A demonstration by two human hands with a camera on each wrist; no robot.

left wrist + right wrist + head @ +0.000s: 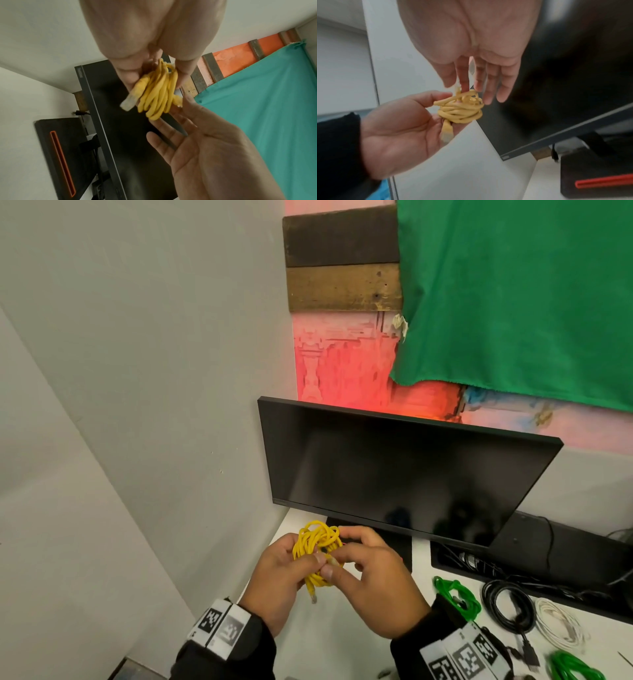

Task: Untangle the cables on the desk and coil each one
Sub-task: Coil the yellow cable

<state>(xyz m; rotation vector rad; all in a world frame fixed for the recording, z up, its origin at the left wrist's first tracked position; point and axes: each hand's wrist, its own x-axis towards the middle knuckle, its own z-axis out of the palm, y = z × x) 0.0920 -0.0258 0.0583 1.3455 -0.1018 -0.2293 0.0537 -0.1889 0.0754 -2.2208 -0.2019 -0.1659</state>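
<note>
Hands first, from the head view: we hold the yellow cable point(317, 553), a small coiled bundle, up above the left end of the white counter point(308, 645), just in front of the dark monitor point(404, 474). Our left hand point(277, 580) wraps round the bundle, thumb pressed over the loops, and one plug end hangs below it. Our right hand point(376, 583) pinches the cable's other end between thumb and forefinger, right against the bundle. To the right, on the counter, lie a green cable point(457, 597), a black cable point(510, 607), a white cable point(560, 623) and another green cable point(575, 667) at the bottom edge, each apart from the next. A green cloth point(513, 296) hangs on the wall above the monitor.

From the left wrist view, our left hand point(154, 33) has its fingers point(130, 75) curled on the yellow cable point(157, 92), whose loops hang as a bunch with a clear plug alongside. Our right hand point(214, 146) comes up from below, palm showing, its fingertips at the bundle.

From the right wrist view, our right hand point(471, 40) reaches down, thumb and forefinger closed on a cable end at the top of the yellow cable point(462, 108), the other fingers point(505, 83) straight. Our left hand point(399, 132) cradles the bundle in curled fingers, a plug lying against its palm. This view is blurred.
</note>
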